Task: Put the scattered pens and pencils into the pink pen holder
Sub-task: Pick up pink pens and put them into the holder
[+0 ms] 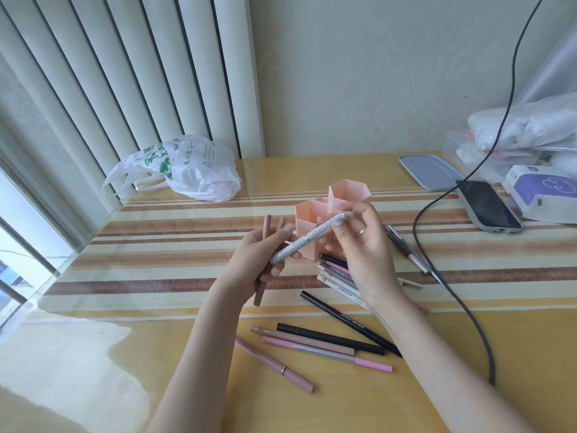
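While loose pens point(324, 346) lie low centre on your bench point(93, 370) | mid-frame left hand point(262, 254) grips brown pencils point(265, 232), right hand point(359, 242) pinches silver pen point(307, 239) | behind: pink pen holder point(349, 192), seemingly empty | next: tip pen upright, drop in.

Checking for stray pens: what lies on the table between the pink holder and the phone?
In the head view, between the holder and the phone lie a dark-and-silver pen and a loop of black cable on the striped mat.

home desk, radiator point(175, 73), plastic bag point(193, 170), phone point(487, 206)
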{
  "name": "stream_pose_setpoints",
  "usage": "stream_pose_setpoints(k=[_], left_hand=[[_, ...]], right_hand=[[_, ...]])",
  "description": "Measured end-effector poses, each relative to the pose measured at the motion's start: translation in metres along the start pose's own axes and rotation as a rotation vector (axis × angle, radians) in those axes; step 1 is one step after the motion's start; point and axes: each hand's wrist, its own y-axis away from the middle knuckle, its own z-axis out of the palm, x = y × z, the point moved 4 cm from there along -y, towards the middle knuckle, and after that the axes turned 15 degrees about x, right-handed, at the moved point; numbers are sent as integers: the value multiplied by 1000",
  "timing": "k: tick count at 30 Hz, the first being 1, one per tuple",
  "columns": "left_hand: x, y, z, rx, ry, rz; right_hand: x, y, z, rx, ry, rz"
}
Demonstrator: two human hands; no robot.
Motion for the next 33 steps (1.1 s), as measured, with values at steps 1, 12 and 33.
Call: stream_pose_setpoints(k=[1, 12, 33], left_hand=[[1, -1, -2, 83, -10, 57], [8, 2, 21, 180, -438, 677], [24, 8, 5, 253, -399, 669]], right_hand=[[-5, -1, 0, 13, -12, -36], [-68, -25, 5, 265, 165, -553], [-32, -44, 32, -41, 759, -539]])
